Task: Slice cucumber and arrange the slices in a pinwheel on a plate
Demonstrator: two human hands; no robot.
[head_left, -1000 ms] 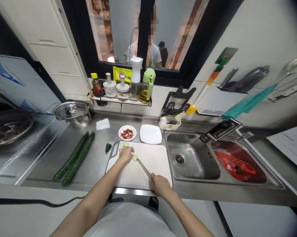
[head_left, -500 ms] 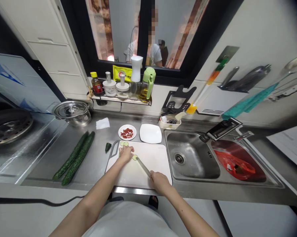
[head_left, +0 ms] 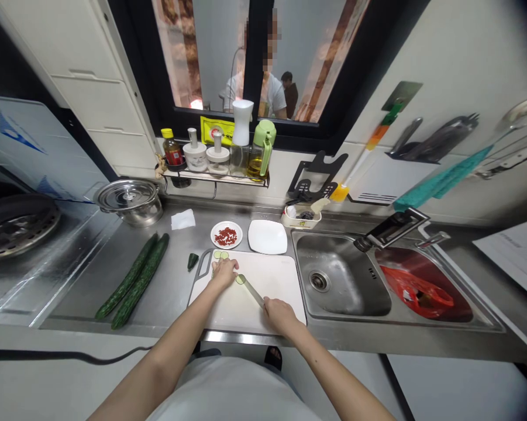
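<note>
My right hand (head_left: 281,316) grips a knife (head_left: 253,293) by its handle, low on the white cutting board (head_left: 263,272). The blade's far end meets a thin pale-green cucumber slice (head_left: 240,279) lying on the board. Just left of that slice, my left hand (head_left: 224,272) rests on the board with its fingers curled. A bit of green shows at its edge, but what lies under the fingers is hidden. More cucumber slices (head_left: 220,255) sit beyond that hand, near the board's grey handle. A dark green cucumber end (head_left: 192,261) lies on the counter left of the board.
Two whole cucumbers (head_left: 135,280) lie on the steel counter at left, near a lidded pot (head_left: 129,202). Behind the board stand a plate of red bits (head_left: 226,235) and a white square plate (head_left: 267,237). A sink (head_left: 342,280) adjoins the board's right side.
My right hand has shifted slightly up and left, bringing the knife blade against the slice's right side. My left hand stays almost in place.
</note>
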